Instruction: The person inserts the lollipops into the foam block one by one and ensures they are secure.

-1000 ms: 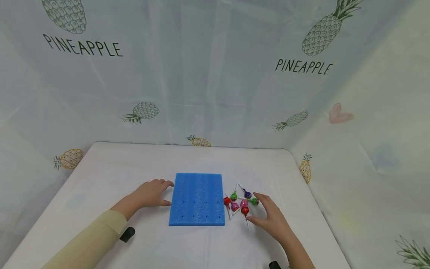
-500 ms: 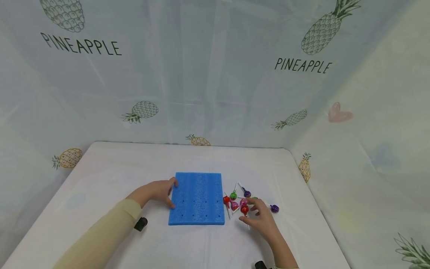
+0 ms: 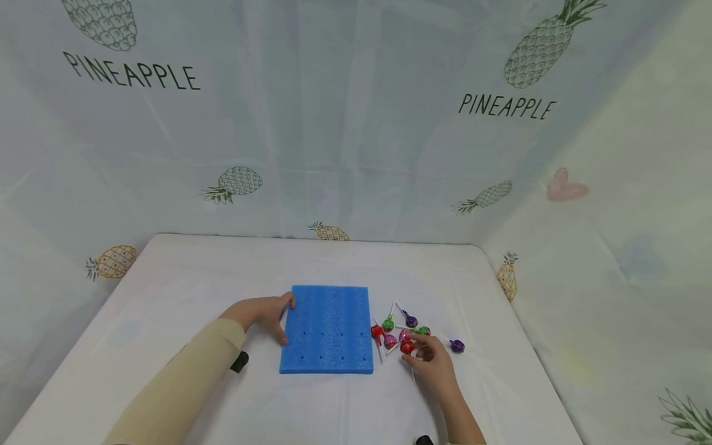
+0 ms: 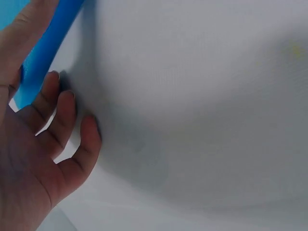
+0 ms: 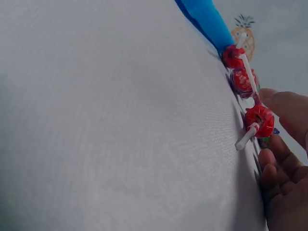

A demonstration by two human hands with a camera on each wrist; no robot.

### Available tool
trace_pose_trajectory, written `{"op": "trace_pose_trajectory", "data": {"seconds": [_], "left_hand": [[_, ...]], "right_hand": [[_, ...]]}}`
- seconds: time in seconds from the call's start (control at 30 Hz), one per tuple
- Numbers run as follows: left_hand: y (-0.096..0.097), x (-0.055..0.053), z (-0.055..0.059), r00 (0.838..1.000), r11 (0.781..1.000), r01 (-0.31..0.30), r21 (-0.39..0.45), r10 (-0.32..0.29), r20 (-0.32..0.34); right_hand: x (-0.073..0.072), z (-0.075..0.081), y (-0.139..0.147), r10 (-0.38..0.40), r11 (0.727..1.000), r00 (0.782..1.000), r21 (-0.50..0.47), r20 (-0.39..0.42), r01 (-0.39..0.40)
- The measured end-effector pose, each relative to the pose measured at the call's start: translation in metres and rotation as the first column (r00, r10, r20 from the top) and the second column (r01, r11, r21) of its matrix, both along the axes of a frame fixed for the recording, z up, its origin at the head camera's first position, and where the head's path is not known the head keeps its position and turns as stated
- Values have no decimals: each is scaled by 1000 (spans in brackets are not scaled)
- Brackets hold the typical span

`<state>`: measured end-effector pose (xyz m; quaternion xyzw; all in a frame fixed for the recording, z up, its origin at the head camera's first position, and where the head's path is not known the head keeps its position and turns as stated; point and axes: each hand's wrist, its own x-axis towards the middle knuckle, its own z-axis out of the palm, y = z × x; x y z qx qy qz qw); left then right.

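A blue foam board (image 3: 328, 321) with rows of small holes lies on the white table. My left hand (image 3: 267, 315) is at its left edge, index fingertip over the rim and thumb against the side. In the left wrist view one straight finger (image 4: 29, 33) lies along the board, while the others bend loosely beside it. My right hand (image 3: 434, 364) is at the pile of wrapped lollipops, thumb and index finger on either side of a red lollipop (image 3: 407, 347). In the right wrist view a gap shows between the fingertips and that red lollipop (image 5: 260, 120).
Beside the board's right edge lie another red lollipop (image 3: 376, 332), a green lollipop (image 3: 387, 324), a pink lollipop (image 3: 390, 340) and a purple lollipop (image 3: 411, 321). Farther right lies a separate purple lollipop (image 3: 457, 346). A pineapple-print cloth (image 3: 356, 136) hangs behind the table.
My left hand has moved right onto the board's edge. My right hand has moved left over the pile and its thumb and index finger have drawn closer around the red lollipop, uncovering a purple lollipop.
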<state>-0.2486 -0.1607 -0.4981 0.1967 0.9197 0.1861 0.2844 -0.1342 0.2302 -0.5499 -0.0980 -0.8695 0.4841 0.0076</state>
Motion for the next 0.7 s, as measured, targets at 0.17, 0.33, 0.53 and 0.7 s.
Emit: {"op": "trace_pose_trajectory", "data": {"seconds": [0.17, 0.33, 0.53, 0.7], "left_hand": [[2, 0, 5, 999, 999, -26, -32, 28, 46], [9, 2, 13, 989, 993, -105, -52, 110, 103], [12, 1, 15, 974, 984, -165, -65, 173, 146], [10, -4, 12, 975, 985, -161, -54, 167, 149]], "right_hand": [[-1, -6, 3, -1, 1000, 1000, -26, -20, 0], [-1, -7, 4, 10, 999, 999, -41, -44, -11], [0, -8, 4, 29, 999, 998, -17, -50, -30], [-3, -9, 4, 29, 1000, 998, 13, -49, -28]]}}
